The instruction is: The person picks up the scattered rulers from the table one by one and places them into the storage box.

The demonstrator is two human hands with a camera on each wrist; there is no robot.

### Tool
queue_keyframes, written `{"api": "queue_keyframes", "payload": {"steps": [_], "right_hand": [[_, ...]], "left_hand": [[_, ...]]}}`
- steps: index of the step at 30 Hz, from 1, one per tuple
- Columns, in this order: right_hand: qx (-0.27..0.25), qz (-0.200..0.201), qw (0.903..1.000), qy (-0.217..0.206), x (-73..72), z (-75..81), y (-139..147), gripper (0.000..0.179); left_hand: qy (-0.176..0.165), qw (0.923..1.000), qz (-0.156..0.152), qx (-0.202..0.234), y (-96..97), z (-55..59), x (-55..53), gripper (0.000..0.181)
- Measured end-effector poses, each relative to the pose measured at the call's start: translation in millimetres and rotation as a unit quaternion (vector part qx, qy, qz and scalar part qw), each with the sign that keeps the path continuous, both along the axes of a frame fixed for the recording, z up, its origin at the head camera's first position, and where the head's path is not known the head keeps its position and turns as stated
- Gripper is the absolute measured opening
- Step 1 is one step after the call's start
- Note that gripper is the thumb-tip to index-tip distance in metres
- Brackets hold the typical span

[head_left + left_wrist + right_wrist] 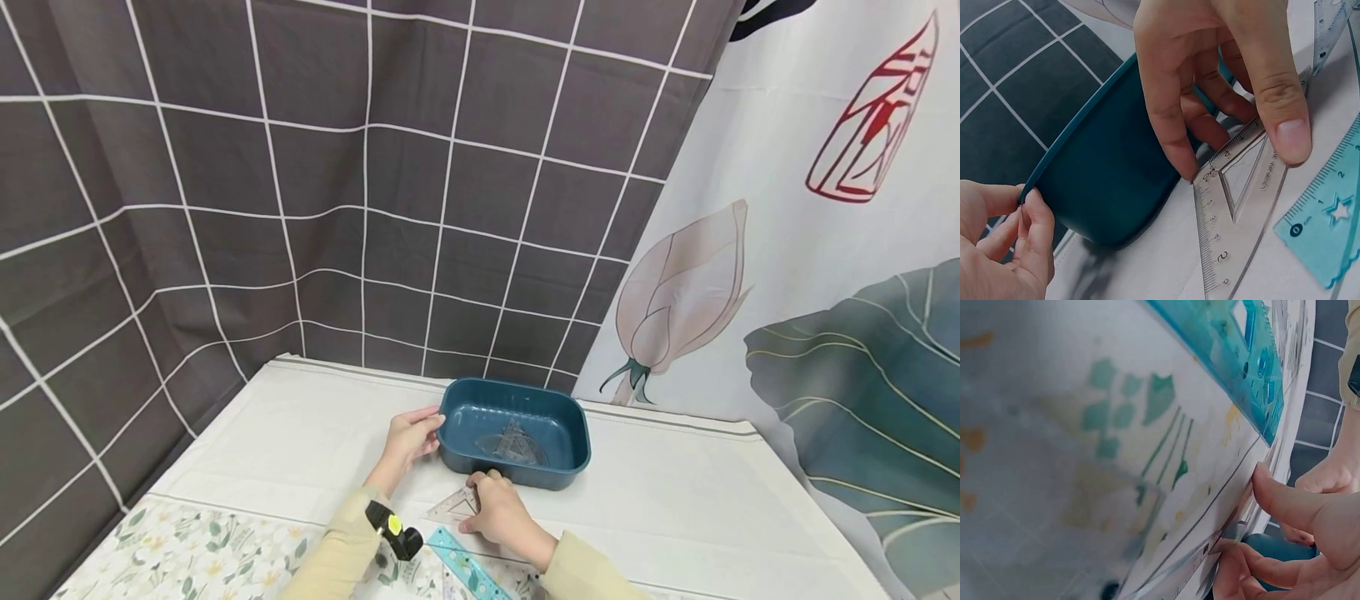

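A bin [517,475] is set near the table's [675,500] back edge, about midway along it, its long axis roughly parallel to that edge. Its rim is pinched at the left end between the thumb and fingers of the left hand [411,437]. Clear pieces [513,446] are held inside, one of them triangular.

The triangle [1217,250] is found outside the bin, just short of its front wall and nearer the front left corner. It is gripped across its width by the right hand [504,510]: the thumb is set at one edge, the fingers at another, moderately parted by the plastic between them. Whether it is raised off the table cannot be told.

The bin's inside is placed beyond the right fingertips, away from the person, and is screened from the triangle by the front wall. By the right hand the triangle is held; by the left only the bin is touched. The triangle's long side is slanted, its exposed tip turned to the left.

A teal ruler [465,562] is laid nearer the person, partly over the floral strip [225,542].
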State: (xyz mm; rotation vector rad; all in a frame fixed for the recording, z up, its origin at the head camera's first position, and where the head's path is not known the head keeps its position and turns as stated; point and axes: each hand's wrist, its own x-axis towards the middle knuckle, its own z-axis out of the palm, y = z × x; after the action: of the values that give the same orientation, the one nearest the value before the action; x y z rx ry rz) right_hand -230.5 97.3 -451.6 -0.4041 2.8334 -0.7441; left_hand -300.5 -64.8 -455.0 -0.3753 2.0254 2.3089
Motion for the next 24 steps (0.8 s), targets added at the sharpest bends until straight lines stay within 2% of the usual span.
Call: {"api": "queue_keyframes", "payload": {"steps": [6, 13, 19, 24], "right_hand": [[-0.015, -0.005, 0.9999, 0.006, 1.8, -1.0, 0.4, 0.059], [-0.061, 0.008, 0.9980, 0.013, 6.3, -3.0, 5.7, 0.063], [-0.111, 0.010, 0.9937, 0.018, 8.7, -3.5, 11.5, 0.053], [-0.127, 0.018, 0.9914, 0.026, 10.8, -0.2, 14.4, 0.047]], "left_hand": [[0.000, 1.0000, 0.001, 0.005, 0.1, -0.5, 0.7, 0.039], [-0.001, 1.0000, 0.001, 0.006, 0.5, -0.8, 0.7, 0.038], [-0.004, 1.0000, 0.000, 0.008, -0.1, -0.6, 0.5, 0.038], [-0.008, 0.9999, 0.001, 0.009, 0.6, 0.9, 1.5, 0.038]]}}
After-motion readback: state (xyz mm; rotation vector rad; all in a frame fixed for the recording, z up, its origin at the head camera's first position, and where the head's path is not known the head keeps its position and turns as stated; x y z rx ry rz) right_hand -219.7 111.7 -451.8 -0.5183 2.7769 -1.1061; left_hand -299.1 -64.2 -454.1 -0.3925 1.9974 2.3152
